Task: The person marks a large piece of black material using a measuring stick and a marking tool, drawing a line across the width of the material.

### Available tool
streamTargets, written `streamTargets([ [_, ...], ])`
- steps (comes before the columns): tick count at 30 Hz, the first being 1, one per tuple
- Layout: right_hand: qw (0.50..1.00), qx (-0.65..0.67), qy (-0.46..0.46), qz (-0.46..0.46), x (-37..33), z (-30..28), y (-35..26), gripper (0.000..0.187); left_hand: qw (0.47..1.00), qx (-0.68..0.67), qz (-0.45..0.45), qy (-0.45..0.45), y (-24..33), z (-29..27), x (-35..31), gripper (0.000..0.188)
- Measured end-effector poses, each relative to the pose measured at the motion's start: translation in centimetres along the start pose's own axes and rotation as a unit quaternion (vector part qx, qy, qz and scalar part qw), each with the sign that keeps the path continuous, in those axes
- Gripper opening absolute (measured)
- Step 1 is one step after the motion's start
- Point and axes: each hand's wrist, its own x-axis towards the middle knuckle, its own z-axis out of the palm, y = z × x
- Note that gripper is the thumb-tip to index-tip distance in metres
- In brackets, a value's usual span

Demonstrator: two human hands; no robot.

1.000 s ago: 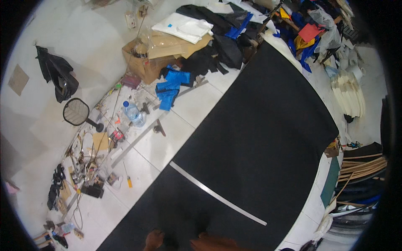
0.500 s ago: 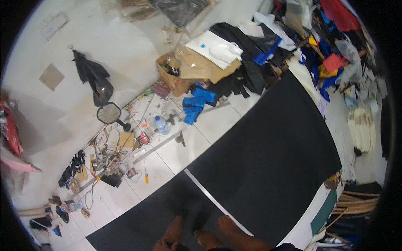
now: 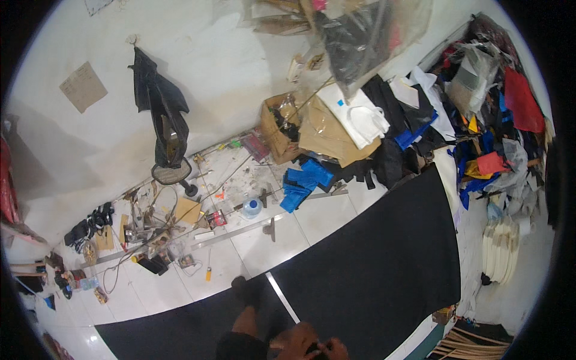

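Note:
At the lower edge, my left hand (image 3: pixel 294 341) and my right hand (image 3: pixel 333 348) are close together with fingers curled. A small dark thing shows between them; its kind is hidden. Under them spreads a large black sheet (image 3: pixel 372 258), which looks like fabric or synthetic leather. A narrow silvery straightedge (image 3: pixel 282 297) lies across the sheet, its near end just above my hands. Left of them a bare leg (image 3: pixel 245 321) comes out of dark clothing.
Beyond the sheet, white tiles carry a water bottle (image 3: pixel 252 207), a long metal bar (image 3: pixel 225 235), an orange lighter (image 3: pixel 208 274), blue cloth (image 3: pixel 306 183) and tangled cords. A cardboard box (image 3: pixel 279 141) stands by the wall. Scraps (image 3: pixel 492 162) pile up at right.
The view has tilted up and shifted, so the scene sits differently. My hands now show together at the lower middle; earlier, one hand showed farther left. The sheet and straightedge lie as before.

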Motion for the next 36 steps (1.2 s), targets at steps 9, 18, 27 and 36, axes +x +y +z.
streamTargets([
  [9, 0.974, -0.223, -0.020, 0.039, 21.2, -3.5, -11.5, 0.047, 0.972, 0.043, -0.206, -0.107, -2.5, -10.4, 13.8, 0.040],
  [18, 0.969, -0.234, -0.033, -0.064, 39.9, -10.3, -14.9, 0.059, 0.938, 0.152, -0.270, 0.154, -3.1, -14.8, 27.7, 0.027],
  [27, 0.978, -0.197, 0.005, -0.064, 47.2, -18.8, -15.5, 0.036, 0.816, 0.189, -0.521, 0.162, -0.4, -17.6, 23.1, 0.049],
  [36, 0.996, -0.017, -0.011, -0.091, 54.1, -21.0, -29.9, 0.026, 0.715, -0.006, -0.691, 0.110, 2.5, -15.3, 19.8, 0.092],
])
